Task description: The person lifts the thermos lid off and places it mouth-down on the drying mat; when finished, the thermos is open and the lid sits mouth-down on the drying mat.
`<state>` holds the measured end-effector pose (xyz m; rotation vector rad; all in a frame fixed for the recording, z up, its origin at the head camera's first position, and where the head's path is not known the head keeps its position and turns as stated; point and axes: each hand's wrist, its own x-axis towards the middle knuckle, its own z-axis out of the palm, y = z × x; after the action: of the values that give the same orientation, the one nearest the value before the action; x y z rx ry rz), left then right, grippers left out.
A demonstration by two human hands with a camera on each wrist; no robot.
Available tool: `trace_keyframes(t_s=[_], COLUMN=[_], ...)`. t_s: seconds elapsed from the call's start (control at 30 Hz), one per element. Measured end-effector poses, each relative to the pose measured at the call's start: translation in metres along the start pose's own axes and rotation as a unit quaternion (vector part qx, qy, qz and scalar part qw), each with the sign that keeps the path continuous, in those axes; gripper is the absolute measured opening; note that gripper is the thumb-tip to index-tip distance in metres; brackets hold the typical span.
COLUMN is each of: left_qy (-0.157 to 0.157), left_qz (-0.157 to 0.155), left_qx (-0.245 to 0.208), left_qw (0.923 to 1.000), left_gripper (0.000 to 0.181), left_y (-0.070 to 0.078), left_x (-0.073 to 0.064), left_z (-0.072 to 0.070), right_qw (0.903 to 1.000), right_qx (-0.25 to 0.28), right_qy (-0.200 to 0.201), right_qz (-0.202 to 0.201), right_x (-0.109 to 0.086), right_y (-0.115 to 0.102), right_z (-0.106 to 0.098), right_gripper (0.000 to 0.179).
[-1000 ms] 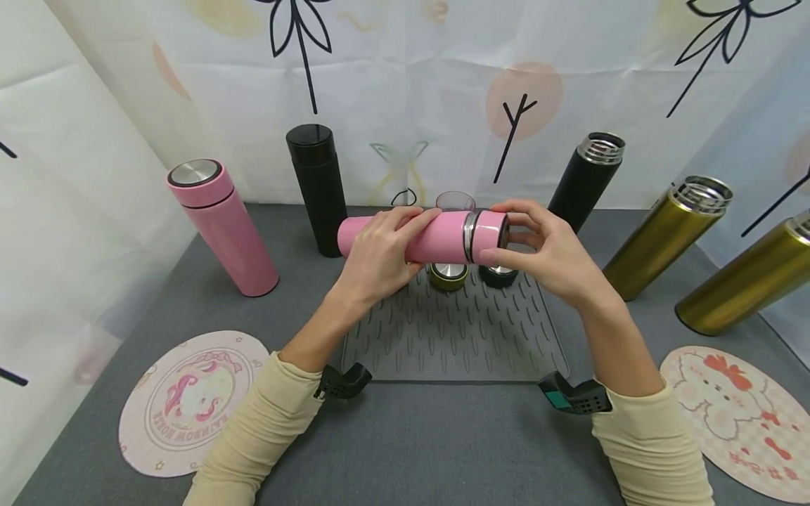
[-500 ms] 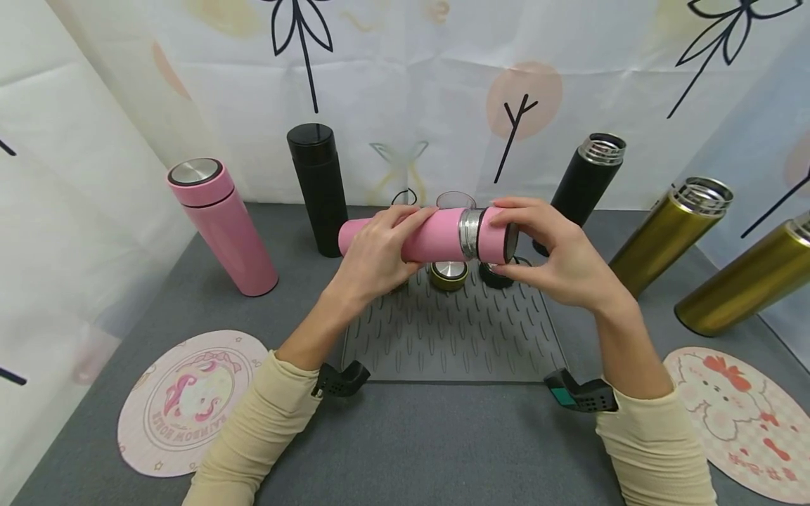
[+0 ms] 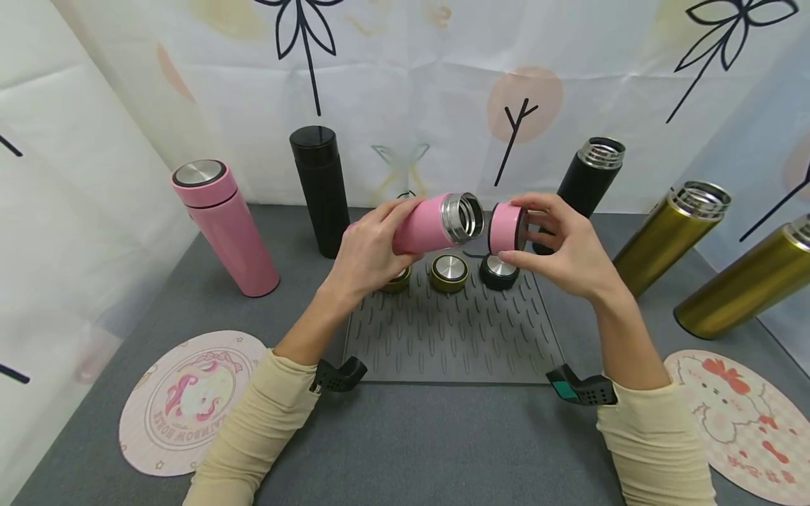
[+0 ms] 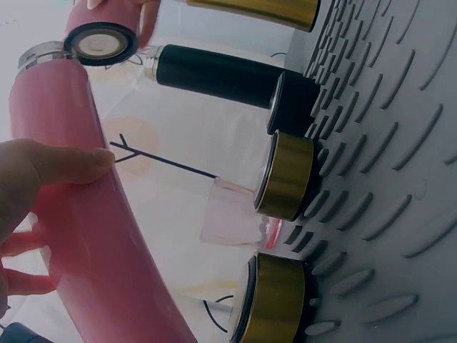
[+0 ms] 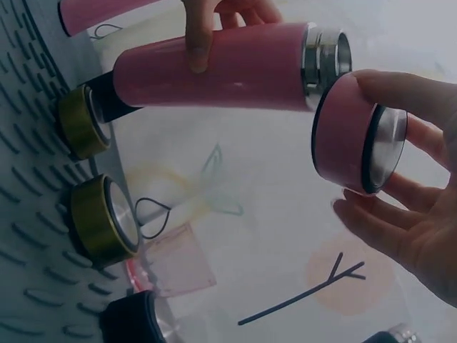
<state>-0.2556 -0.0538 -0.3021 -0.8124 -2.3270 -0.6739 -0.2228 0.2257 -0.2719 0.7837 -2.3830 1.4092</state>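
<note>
My left hand [image 3: 370,242] grips the body of a pink thermos bottle [image 3: 427,226], tilted with its bare steel threaded mouth toward the right. Just right of that mouth, my right hand [image 3: 560,242] pinches the pink lid [image 3: 504,228] between thumb and fingers. In the head view a small gap parts lid and bottle. The right wrist view shows the lid's steel top [image 5: 388,146] facing the right palm. Below the bottle, a black lid [image 3: 498,272] and two gold lids, one of them this gold lid [image 3: 448,273], sit on the grey ridged mat [image 3: 455,344].
At left stand a capped pink bottle [image 3: 224,225] and a capped black bottle [image 3: 318,190]. An uncapped black bottle [image 3: 585,179] and two gold bottles, including this gold bottle [image 3: 671,225], stand at right. Round placemats [image 3: 190,404] lie on both sides. A pinkish clear glass [image 4: 232,214] stands behind the lids.
The pink lid has come off the bottle's threads and moved right with my right hand. My left hand has turned the bottle so its open mouth shows.
</note>
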Motion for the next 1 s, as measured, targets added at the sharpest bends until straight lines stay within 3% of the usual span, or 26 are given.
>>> trace_keyframes(t_s=[0.23, 0.37, 1.0], left_qy=[0.015, 0.030, 0.041], left_qz=[-0.026, -0.035, -0.079], left_qx=[-0.021, -0.042, -0.079], left_qw=[0.9993, 0.9980, 0.9929], left_gripper=[0.075, 0.075, 0.080], left_y=[-0.007, -0.011, -0.032], left_x=[0.001, 0.002, 0.016], left_z=[0.003, 0.006, 0.019], right_qw=[0.9956, 0.9931, 0.9900], right_qx=[0.012, 0.011, -0.011], right_qy=[-0.004, -0.010, -0.094], right_qz=[0.093, 0.116, 0.105], right_x=[0.003, 0.006, 0.009], right_y=[0.018, 0.028, 0.040], right_z=[0.001, 0.005, 0.038], right_gripper=[0.069, 0.066, 0.065])
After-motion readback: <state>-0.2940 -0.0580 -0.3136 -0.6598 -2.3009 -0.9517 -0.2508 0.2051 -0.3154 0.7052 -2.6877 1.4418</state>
